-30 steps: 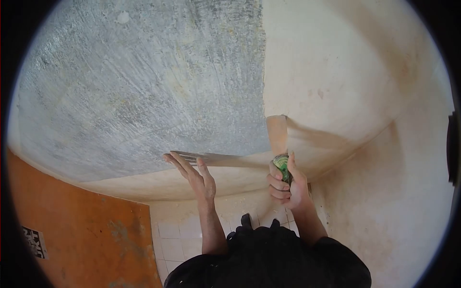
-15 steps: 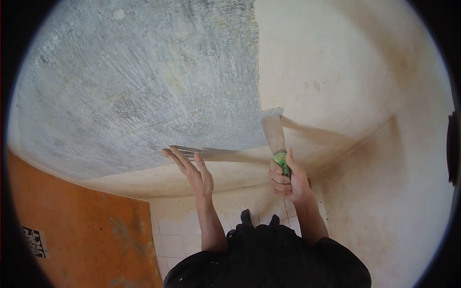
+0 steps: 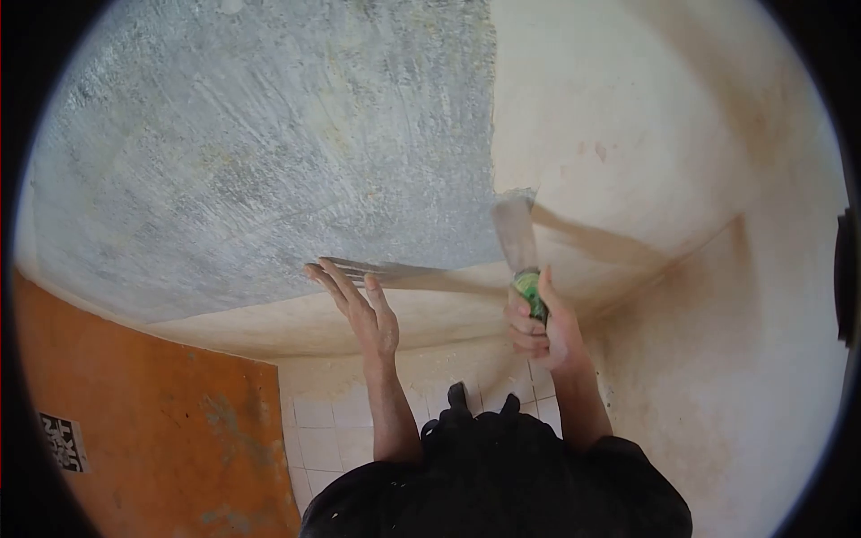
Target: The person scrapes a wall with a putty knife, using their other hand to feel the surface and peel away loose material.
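Observation:
My right hand (image 3: pixel 549 330) is wrapped round the green handle of a scraper (image 3: pixel 516 235), thumb laid up along the handle. The wide metal blade points up, its tip at a small grey notch in the cream coating (image 3: pixel 583 99) of the wall. To its left spreads a large rough grey patch (image 3: pixel 269 152) with streaky marks, ending in a straight edge against the cream. My left hand (image 3: pixel 366 318) is raised with fingers spread, fingertips at the lower edge of the grey patch and holding nothing. Its shadow falls across the wall.
An orange panel (image 3: pixel 152 412) with worn spots and a black-and-white sticker (image 3: pixel 63 442) stands at the lower left. Pale floor tiles (image 3: pixel 318 448) lie below. A cream side wall (image 3: pixel 708 359) rises on the right, meeting the main wall at a corner.
The view has shifted slightly, so the wall sits a little higher and further right. Both hands keep nearly the same pose, the scraper blade still at the notch.

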{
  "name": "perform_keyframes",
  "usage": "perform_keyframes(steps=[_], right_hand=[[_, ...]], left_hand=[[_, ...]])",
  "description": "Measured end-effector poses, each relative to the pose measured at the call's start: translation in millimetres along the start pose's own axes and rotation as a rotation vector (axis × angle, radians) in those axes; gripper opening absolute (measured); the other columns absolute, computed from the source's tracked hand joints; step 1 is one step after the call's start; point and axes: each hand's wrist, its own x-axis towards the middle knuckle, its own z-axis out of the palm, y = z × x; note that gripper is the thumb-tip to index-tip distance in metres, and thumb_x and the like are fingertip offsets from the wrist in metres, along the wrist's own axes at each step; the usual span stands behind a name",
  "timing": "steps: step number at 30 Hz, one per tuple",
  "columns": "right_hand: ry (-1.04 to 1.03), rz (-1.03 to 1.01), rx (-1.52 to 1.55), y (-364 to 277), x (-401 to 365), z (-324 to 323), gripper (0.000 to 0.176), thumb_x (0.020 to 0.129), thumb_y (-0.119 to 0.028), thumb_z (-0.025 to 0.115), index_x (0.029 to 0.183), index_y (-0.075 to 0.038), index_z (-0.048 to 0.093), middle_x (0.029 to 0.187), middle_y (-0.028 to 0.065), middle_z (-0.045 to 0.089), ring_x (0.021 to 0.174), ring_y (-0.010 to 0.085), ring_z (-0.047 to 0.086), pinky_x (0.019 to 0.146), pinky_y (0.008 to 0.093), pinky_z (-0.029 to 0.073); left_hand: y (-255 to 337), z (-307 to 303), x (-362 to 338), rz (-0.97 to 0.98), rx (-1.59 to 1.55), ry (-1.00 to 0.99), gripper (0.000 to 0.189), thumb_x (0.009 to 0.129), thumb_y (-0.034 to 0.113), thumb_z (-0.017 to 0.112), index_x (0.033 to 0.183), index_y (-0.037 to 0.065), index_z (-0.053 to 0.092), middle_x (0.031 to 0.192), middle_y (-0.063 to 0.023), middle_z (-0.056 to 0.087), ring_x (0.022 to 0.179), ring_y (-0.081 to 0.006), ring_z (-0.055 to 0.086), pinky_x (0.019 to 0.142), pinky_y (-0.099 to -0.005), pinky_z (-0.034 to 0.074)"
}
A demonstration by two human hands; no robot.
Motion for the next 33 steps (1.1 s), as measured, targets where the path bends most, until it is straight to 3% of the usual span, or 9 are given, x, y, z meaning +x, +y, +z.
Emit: perform_keyframes(steps=[2,4,8,11,17,19,29,33], right_hand=[[0.026,0.04,-0.003,-1.7,5.8,2.6,0.057,0.093,-0.062,0.024,0.075,-0.011,0.041,0.05,-0.0069,0.025,0.033,0.0029,0.017,0.03,0.0188,0.014],[-0.004,-0.041,-0.135,-7.7,12.6,7.8,0.057,0.093,-0.063,0.024,0.075,-0.012,0.04,0.05,-0.0071,0.025,0.034,0.0028,0.016,0.03,0.0187,0.014],[0.002,-0.035,-0.066,2.3,6.9,10.1,0.057,0.093,-0.063,0.024,0.074,-0.012,0.04,0.05,-0.0071,0.025,0.033,0.0028,0.016,0.03,0.0185,0.014],[-0.004,0.001,0.007,7.5,9.3,5.2,0.056,0.093,-0.063,0.024,0.074,-0.012,0.039,0.05,-0.0068,0.025,0.033,0.0029,0.016,0.03,0.0187,0.014],[-0.028,-0.063,-0.009,7.8,8.5,8.8,0.057,0.091,-0.065,0.026,0.074,-0.012,0.039,0.051,-0.0065,0.024,0.035,0.0031,0.016,0.03,0.0193,0.013],[-0.031,-0.024,0.037,12.6,7.7,0.8,0.057,0.092,-0.064,0.026,0.074,-0.012,0.04,0.051,-0.0065,0.024,0.035,0.0031,0.016,0.03,0.0191,0.013],[-0.094,-0.04,0.056,5.0,13.1,0.2,0.057,0.092,-0.063,0.025,0.074,-0.011,0.04,0.05,-0.0063,0.025,0.034,0.0034,0.017,0.03,0.0194,0.013],[-0.119,-0.056,-0.002,-5.8,16.7,11.4,0.058,0.092,-0.064,0.025,0.074,-0.012,0.039,0.05,-0.0062,0.025,0.034,0.0036,0.017,0.029,0.0196,0.013]], left_hand=[[-0.3,0.8,5.0,-0.004,-0.004,0.015,0.072,0.098,0.045,0.032,0.147,0.004,-0.002,0.152,-0.0181,-0.012,0.141,-0.0323,-0.013,0.114,-0.0466,0.002],[-3.5,1.1,3.8,0.029,-0.021,0.02,0.072,0.098,0.042,0.034,0.146,0.001,-0.001,0.151,-0.022,-0.011,0.14,-0.0375,-0.012,0.113,-0.0503,0.003],[-1.0,-0.5,0.4,0.019,-0.013,0.006,0.072,0.098,0.043,0.034,0.146,0.001,-0.001,0.151,-0.0219,-0.011,0.14,-0.0375,-0.012,0.113,-0.0505,0.003],[-1.8,-0.1,4.6,0.013,-0.003,0.016,0.071,0.099,0.043,0.033,0.147,0.003,-0.002,0.152,-0.0192,-0.012,0.141,-0.0327,-0.012,0.113,-0.0464,0.002],[-1.2,-1.4,-1.1,0.005,-0.007,-0.01,0.071,0.098,0.044,0.032,0.147,0.004,-0.002,0.152,-0.0191,-0.012,0.141,-0.0331,-0.012,0.113,-0.0468,0.002],[1.6,-1.9,2.2,0.009,-0.026,0.002,0.072,0.098,0.042,0.034,0.146,0.001,0.0,0.151,-0.0229,-0.011,0.14,-0.0379,-0.011,0.112,-0.0501,0.003],[-0.9,-1.5,3.7,0.018,-0.005,0.003,0.07,0.099,0.044,0.031,0.147,0.005,-0.001,0.152,-0.0195,-0.011,0.141,-0.0338,-0.01,0.113,-0.0472,0.003],[-1.1,-3.8,5.1,0.031,-0.012,0.005,0.07,0.099,0.042,0.033,0.146,0.0,0.002,0.151,-0.0238,-0.01,0.14,-0.0385,-0.009,0.112,-0.0497,0.004]])
